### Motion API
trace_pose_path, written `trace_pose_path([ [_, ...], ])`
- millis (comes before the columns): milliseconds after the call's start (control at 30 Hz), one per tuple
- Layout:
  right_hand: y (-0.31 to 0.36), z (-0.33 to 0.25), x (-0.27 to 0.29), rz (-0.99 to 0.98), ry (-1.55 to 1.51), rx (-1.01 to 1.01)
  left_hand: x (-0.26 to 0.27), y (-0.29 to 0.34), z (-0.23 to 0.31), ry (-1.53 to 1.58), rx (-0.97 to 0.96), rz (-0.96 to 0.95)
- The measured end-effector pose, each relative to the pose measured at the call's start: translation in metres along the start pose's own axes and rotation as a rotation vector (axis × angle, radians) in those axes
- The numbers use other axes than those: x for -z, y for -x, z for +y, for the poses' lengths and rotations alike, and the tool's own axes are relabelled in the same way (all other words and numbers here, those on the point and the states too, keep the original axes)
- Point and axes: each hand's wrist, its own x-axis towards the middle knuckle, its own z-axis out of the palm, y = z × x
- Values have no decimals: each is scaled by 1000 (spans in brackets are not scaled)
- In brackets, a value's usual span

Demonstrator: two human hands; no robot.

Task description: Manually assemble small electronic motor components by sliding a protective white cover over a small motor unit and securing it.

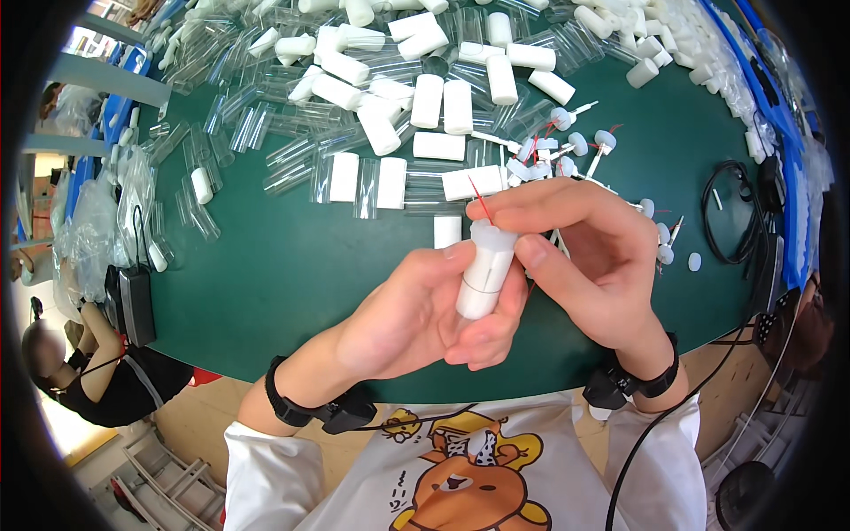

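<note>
So both hands are busy here: left hand (416,310) wrapped around a white tube (484,270) above the green table (292,265), right hand (584,257) pinching its cap end. I'd keep the tube upright so the red wire (481,198) feeds in straight.

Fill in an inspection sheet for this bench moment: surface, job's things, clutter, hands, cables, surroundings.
Surface: dark green table, bare only near the front edge.
Job's things: white plastic tube held upright over the table; thin red wire sticks out of its top.
Clutter: white tubes among clear sleeves; small white caps on stems at right.
Hands: left hand wraps the tube; right hand pinches its top.
Cables: black cable coil; black wrist bands with leads.
Surroundings: another person seated lower left.
</note>
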Motion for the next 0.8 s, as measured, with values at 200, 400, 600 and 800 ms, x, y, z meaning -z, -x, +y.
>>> trace_pose_path([
  [200,1,-3,-1,-2,-6,-70,2,0,1,-37,10,22],
  [400,1,-2,-2,19,29,-63,-9,-3,3,-183,-2,218],
  [600,0,2,0,26,54,-18,-4,-3,1,-149,-38,173],
  [800,0,4,1,37,76,-42,-7,-4,0,-141,-68,193],
])
